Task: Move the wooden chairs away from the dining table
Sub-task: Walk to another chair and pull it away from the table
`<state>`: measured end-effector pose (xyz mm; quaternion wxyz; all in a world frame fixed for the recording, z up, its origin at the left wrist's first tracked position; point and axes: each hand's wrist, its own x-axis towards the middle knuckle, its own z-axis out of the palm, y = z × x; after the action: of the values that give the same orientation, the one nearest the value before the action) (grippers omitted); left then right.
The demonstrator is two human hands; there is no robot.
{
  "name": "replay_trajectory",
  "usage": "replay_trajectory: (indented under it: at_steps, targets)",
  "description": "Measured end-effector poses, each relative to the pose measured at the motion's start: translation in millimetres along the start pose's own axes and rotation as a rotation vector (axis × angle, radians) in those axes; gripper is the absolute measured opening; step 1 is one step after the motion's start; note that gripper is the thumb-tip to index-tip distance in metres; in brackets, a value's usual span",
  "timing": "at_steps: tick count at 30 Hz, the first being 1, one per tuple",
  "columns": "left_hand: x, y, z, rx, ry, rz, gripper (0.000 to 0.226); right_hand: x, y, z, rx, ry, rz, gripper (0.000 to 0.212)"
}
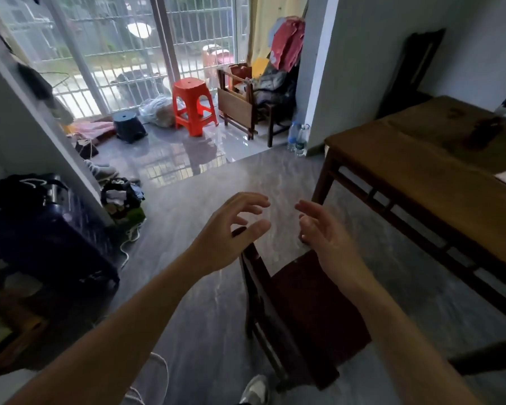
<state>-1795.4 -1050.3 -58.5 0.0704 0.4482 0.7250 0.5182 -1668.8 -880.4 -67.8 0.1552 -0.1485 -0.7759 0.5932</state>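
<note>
Hands filled the middle of the head view: the left hand [231, 226] and the right hand [326, 232] were both raised with fingers spread and loosely curled, palms turned toward each other, gripping nothing. Just beneath them stood a wooden chair [310, 311], dark brown, almost reddish on its flat square seat, with a slatted backrest running along its left edge; the top of that backrest showed right under the left thumb, though whether the thumb touched it could not be told. The chair stood on the grey, glossy tiled floor [193, 302], beside the near long edge of the table [421, 176] but apart from it, with a strip of floor between them. The table was of a lighter, worn brown wood with a railed apron below its top and dark legs. Farther off, near the barred window [123, 54], stood an orange plastic stool [192, 103], a folded wooden piece of furniture [237, 106] heaped with clothes, and two water bottles [298, 138] against the wall corner. A dark suitcase [50, 229] stood at the left.
</note>
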Motion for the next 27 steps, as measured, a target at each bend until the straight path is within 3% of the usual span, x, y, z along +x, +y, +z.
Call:
replay_trajectory:
  at_steps: [8, 17, 21, 24, 27]
  targets:
    - [97.9, -63.9, -1.8, -0.002, -0.232, 0.052, 0.038, 67.9, 34.4, 4.8, 0.080, 0.133, 0.165, 0.053]
    - [112.7, -113.5, 31.7, -0.226, -0.579, 0.063, 0.039, 38.8, 54.2, 43.9, 0.018, 0.414, 0.322, 0.054]
    - [99.5, -123.2, 32.5, -0.236, -0.756, 0.170, 0.040, 8.9, 56.2, 72.3, -0.067, 0.550, 0.406, 0.055]
    - [82.6, -124.4, 28.2, -0.106, -0.866, 0.301, 0.043, -14.7, 52.3, 90.7, -0.299, 0.488, 0.563, 0.078]
    - [69.8, -126.1, 29.3, 0.073, -0.950, 0.425, 0.055, -38.4, 49.8, 103.9, -0.607, 0.278, 0.753, 0.105]
